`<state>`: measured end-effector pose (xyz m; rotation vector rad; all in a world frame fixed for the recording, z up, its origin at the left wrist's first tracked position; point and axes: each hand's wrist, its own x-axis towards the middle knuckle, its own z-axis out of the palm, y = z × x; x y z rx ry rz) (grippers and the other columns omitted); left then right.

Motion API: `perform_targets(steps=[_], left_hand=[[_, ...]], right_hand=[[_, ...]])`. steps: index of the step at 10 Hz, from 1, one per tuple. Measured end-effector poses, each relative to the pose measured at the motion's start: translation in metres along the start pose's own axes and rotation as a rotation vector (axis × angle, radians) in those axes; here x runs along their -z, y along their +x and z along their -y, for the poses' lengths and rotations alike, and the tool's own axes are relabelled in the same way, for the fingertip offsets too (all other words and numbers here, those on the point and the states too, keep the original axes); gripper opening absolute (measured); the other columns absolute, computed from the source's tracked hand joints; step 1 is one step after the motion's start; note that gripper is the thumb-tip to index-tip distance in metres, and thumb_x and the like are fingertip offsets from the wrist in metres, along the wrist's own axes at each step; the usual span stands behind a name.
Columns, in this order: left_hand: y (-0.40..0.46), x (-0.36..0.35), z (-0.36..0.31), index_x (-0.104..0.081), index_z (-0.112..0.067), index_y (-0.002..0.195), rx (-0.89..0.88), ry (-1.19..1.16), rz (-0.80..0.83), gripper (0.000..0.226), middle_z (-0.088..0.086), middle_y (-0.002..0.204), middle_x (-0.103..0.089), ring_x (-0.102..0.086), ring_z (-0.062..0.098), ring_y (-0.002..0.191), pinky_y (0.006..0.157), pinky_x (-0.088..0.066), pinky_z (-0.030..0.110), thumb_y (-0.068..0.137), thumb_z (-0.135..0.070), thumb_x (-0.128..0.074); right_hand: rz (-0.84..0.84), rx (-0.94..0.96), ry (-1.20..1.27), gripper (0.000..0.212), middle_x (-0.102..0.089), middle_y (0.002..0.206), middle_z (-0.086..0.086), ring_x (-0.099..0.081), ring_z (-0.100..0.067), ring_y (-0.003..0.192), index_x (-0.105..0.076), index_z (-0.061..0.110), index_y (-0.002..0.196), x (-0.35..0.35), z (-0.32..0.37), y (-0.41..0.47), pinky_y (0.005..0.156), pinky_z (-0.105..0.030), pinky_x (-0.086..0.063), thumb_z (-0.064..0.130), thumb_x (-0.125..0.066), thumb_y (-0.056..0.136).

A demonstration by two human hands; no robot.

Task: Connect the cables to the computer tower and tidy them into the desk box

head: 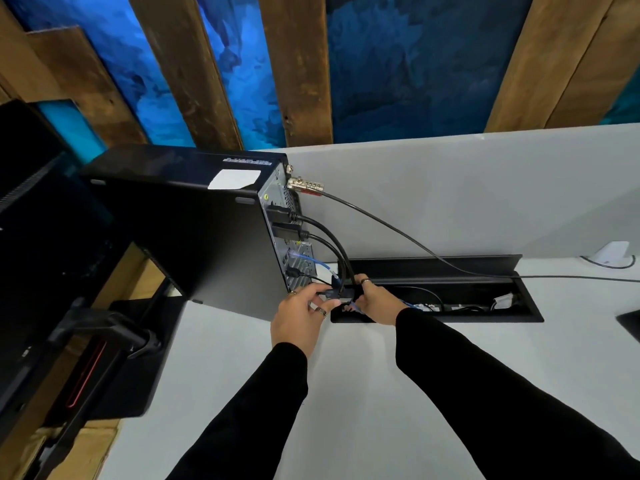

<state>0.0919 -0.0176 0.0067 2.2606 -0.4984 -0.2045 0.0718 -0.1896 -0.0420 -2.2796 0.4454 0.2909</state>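
Note:
A black computer tower [194, 223] stands on the white desk with its rear panel facing right. Two thick black cables [329, 242] and a blue network cable [320, 264] run from its ports down toward the desk box [519, 315], a black recessed tray with its lid raised. My left hand [298, 318] pinches a black plug at the tower's lower rear corner. My right hand [375, 303] grips the bundle of black cables at the left end of the box opening. A metal lock with a grey security cable [381, 223] hangs from the tower's top rear.
A grey partition [485, 188] runs behind the desk. Dark monitors on a stand [104, 344] crowd the left side. More cables and sockets lie inside the box at its right. A white object [613, 254] sits at the far right, and a dark edge shows at the right border.

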Motion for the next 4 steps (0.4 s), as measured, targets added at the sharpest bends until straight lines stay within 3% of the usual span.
perform_targets(steps=[2, 3, 4], left_hand=[[0.004, 0.005, -0.002, -0.063, -0.024, 0.111, 0.036, -0.009, 0.048, 0.029, -0.004, 0.087, -0.062, -0.058, 0.018, 0.083, 0.080, -0.052, 0.034, 0.085, -0.036, -0.063], [0.005, 0.007, -0.007, -0.062, -0.022, 0.114, 0.034, -0.013, 0.100, 0.032, -0.005, 0.089, -0.062, -0.057, 0.017, 0.088, 0.079, -0.045, 0.028, 0.086, -0.038, -0.062], [0.008, 0.010, -0.009, -0.063, -0.022, 0.113, 0.044, 0.006, 0.131, 0.032, -0.006, 0.087, -0.062, -0.059, 0.019, 0.093, 0.085, -0.048, 0.032, 0.086, -0.038, -0.062]], right_hand=[[-0.008, -0.018, 0.004, 0.050, -0.064, 0.095, -0.010, -0.059, -0.023, 0.083, -0.024, 0.019, 0.140, 0.019, -0.006, -0.025, 0.074, -0.032, -0.044, 0.016, -0.045, 0.094], [-0.021, -0.020, -0.002, 0.047, -0.058, 0.082, -0.002, -0.054, -0.014, 0.071, -0.028, 0.015, 0.138, 0.031, -0.010, -0.042, 0.064, -0.023, -0.040, 0.014, -0.046, 0.094], [-0.012, -0.048, -0.012, 0.042, -0.061, 0.097, -0.007, -0.055, -0.019, 0.083, -0.035, 0.014, 0.133, 0.042, -0.011, -0.058, 0.072, -0.024, -0.041, 0.017, -0.049, 0.093]])
